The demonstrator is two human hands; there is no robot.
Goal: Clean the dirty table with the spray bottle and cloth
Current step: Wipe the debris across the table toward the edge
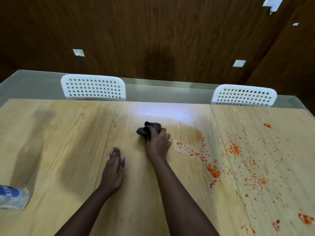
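My right hand (pixel 157 142) grips a bunched dark cloth (pixel 147 129) and holds it down on the light wooden table (pixel 68 142) near its middle. My left hand (pixel 114 169) lies flat on the tabletop, fingers straight, a little left of and nearer than the cloth. Orange crumbs (pixel 232 150) are scattered over the right half of the table, starting just right of my right hand. A wet sheen (pixel 187 132) spreads beside and beyond the cloth. At the left edge, a clear bottle with a blue label (pixel 12 196) lies on the table.
Two white perforated chairs (pixel 93 87) (pixel 243 96) stand against the table's far edge. Behind them runs a grey floor strip and a dark wood-panelled wall with white sockets (pixel 78 52).
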